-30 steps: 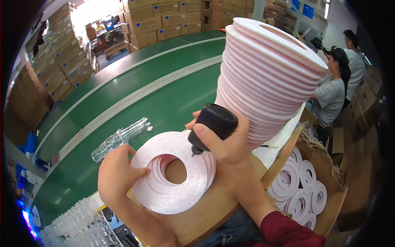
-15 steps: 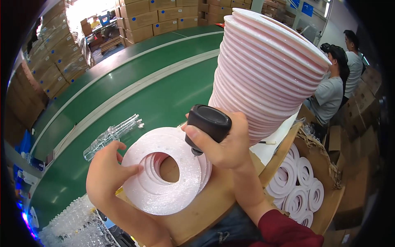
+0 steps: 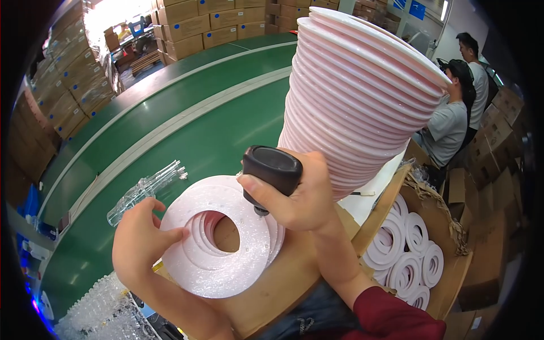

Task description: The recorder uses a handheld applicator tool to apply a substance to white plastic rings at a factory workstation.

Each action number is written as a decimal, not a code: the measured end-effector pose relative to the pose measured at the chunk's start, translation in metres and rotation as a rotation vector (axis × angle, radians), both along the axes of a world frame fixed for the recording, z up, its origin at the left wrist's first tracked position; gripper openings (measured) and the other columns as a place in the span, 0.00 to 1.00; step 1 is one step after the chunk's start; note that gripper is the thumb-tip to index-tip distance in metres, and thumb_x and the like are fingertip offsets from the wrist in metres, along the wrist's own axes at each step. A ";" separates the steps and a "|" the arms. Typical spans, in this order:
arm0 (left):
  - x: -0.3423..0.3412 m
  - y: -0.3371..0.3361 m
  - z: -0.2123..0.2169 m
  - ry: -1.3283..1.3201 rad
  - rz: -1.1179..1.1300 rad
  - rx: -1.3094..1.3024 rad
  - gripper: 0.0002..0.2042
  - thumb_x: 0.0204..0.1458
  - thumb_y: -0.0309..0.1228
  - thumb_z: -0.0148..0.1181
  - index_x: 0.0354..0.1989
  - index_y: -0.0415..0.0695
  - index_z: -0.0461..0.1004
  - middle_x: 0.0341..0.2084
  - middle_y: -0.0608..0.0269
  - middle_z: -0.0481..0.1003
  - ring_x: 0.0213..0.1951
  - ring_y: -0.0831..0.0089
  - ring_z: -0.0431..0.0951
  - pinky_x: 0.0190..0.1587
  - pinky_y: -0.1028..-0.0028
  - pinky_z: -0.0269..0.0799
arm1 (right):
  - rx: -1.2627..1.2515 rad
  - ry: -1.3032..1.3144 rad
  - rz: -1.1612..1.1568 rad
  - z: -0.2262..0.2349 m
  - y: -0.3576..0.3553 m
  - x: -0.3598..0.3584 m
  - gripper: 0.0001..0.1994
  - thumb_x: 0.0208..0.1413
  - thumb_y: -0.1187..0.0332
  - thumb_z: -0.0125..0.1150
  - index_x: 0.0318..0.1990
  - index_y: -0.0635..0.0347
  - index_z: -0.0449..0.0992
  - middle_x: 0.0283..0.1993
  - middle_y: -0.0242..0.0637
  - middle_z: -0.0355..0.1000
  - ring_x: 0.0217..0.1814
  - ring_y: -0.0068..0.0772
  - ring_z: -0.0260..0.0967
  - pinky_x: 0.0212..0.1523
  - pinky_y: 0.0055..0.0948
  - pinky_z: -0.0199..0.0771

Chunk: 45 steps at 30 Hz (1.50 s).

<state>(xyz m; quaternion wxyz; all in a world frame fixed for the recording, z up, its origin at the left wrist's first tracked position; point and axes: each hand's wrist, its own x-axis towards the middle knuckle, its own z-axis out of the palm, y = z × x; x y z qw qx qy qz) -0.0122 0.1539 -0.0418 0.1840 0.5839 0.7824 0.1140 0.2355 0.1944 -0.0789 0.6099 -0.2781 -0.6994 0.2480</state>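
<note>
Beside rings (image 3: pixel 226 273), the right hand (image 3: pixel 307 199) curls round a bottle (image 3: pixel 273 173).

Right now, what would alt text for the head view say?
A person's right grip holds a black handheld tool, tip down, over stacked pale rings that the left grip touches. A tall pale stack rises beyond, on the right.

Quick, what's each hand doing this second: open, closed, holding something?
Left hand: half-curled, thumb on the top ring; whether it grips can't be told.
Right hand: closed, holding the black tool.
</note>
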 end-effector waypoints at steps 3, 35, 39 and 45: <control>-0.002 -0.001 -0.001 0.037 0.015 0.012 0.29 0.28 0.36 0.81 0.42 0.38 0.79 0.29 0.58 0.77 0.32 0.65 0.78 0.36 0.66 0.74 | -0.077 -0.066 0.009 0.004 -0.002 0.002 0.08 0.53 0.75 0.71 0.37 0.72 0.81 0.25 0.35 0.78 0.26 0.18 0.73 0.28 0.21 0.73; 0.016 -0.001 -0.015 0.100 -0.058 0.044 0.23 0.35 0.35 0.78 0.41 0.40 0.80 0.39 0.53 0.81 0.44 0.55 0.82 0.48 0.61 0.77 | -0.142 0.231 0.115 -0.027 0.003 -0.011 0.12 0.56 0.79 0.66 0.46 0.77 0.76 0.42 0.48 0.79 0.42 0.40 0.83 0.42 0.36 0.85; 0.017 -0.001 -0.013 0.098 -0.075 0.046 0.25 0.35 0.34 0.78 0.45 0.41 0.80 0.40 0.52 0.81 0.44 0.56 0.82 0.48 0.61 0.77 | -0.173 0.241 0.126 -0.030 0.006 -0.011 0.11 0.56 0.79 0.66 0.45 0.78 0.77 0.40 0.48 0.80 0.41 0.39 0.83 0.41 0.34 0.85; 0.007 -0.008 -0.015 0.070 -0.088 0.093 0.29 0.33 0.37 0.78 0.46 0.38 0.79 0.33 0.52 0.80 0.37 0.58 0.81 0.41 0.63 0.76 | -0.126 0.192 0.127 -0.024 0.005 -0.008 0.10 0.56 0.78 0.67 0.43 0.77 0.78 0.33 0.48 0.81 0.38 0.33 0.82 0.38 0.31 0.84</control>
